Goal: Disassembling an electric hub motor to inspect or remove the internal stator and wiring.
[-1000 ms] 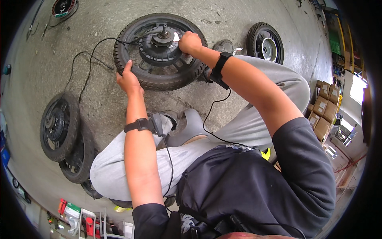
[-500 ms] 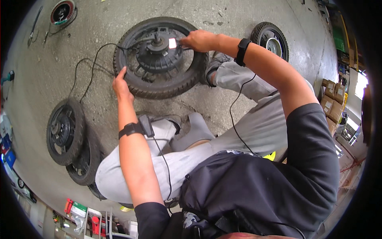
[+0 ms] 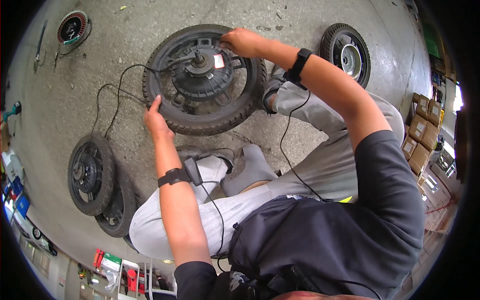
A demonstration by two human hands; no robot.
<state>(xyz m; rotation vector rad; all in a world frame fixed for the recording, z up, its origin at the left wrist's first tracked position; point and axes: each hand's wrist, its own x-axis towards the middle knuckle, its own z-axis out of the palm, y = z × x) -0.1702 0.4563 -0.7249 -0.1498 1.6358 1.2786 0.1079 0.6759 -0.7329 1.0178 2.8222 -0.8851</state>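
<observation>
A black tyred wheel with a hub motor point(image 3: 202, 80) lies flat on the concrete floor in front of me. My left hand point(image 3: 156, 120) rests on the tyre's near-left edge, fingers pressed against the rubber. My right hand point(image 3: 242, 41) reaches over the far side and grips the rim beside the hub. A black cable point(image 3: 117, 92) runs from the hub's axle out across the floor to the left. Both wrists carry black bands with thin wires. I am seated with legs in grey trousers bent beside the wheel.
Two more black wheels point(image 3: 92, 175) lean together at the left. Another small wheel point(image 3: 346, 52) stands at the upper right. A round motor part point(image 3: 72, 27) lies at the top left. Cardboard boxes point(image 3: 420, 135) are stacked at the right. Red and green items point(image 3: 112, 265) sit at the bottom left.
My right hand has shifted from the hub's centre to the wheel's far rim. My left hand slid down along the tyre's left edge. The view moved closer to the wheel.
</observation>
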